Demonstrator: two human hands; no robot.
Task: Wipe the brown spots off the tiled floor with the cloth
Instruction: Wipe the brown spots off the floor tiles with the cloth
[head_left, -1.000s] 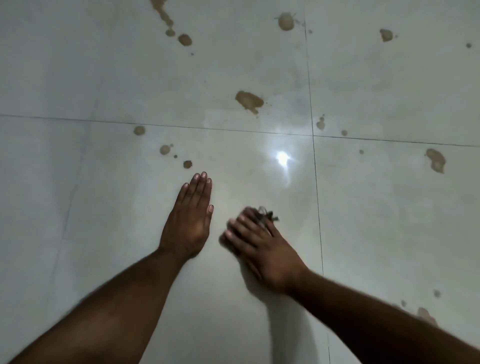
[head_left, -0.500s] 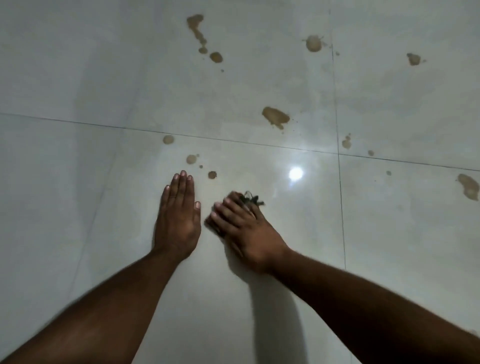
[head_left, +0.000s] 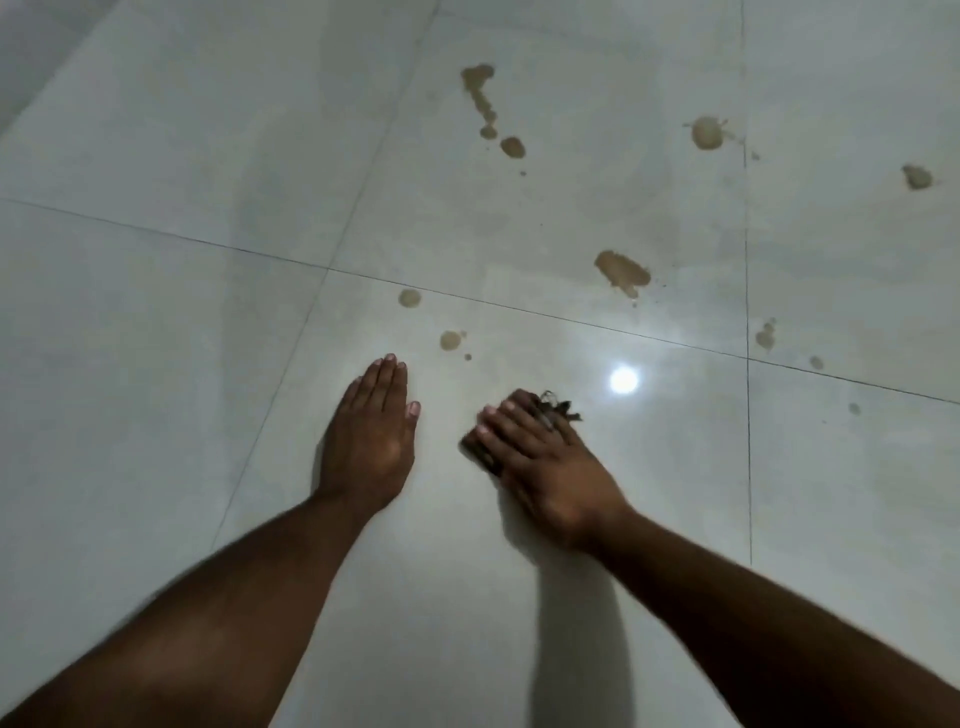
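Observation:
My right hand (head_left: 550, 467) lies flat on a dark crumpled cloth (head_left: 560, 409) and presses it onto the pale tiled floor (head_left: 156, 338); only the cloth's frayed edges show past the fingers. To its left, my left hand (head_left: 371, 441) rests palm down on the tile, fingers straight and together. Beyond my left fingertips are small brown spots (head_left: 450, 340) and another spot (head_left: 409, 298). A large brown blotch (head_left: 621, 270) sits beyond the right hand.
More brown spots lie farther off: a trail (head_left: 511, 147), a round one (head_left: 706, 133), one at far right (head_left: 917, 176) and small ones (head_left: 765, 335) by a grout line. A lamp's glare (head_left: 623, 380) shines on the tile beside the cloth.
The view has shifted left. My right hand with the cloth has slid right, away from my left hand. The small spot nearest the hands no longer shows.

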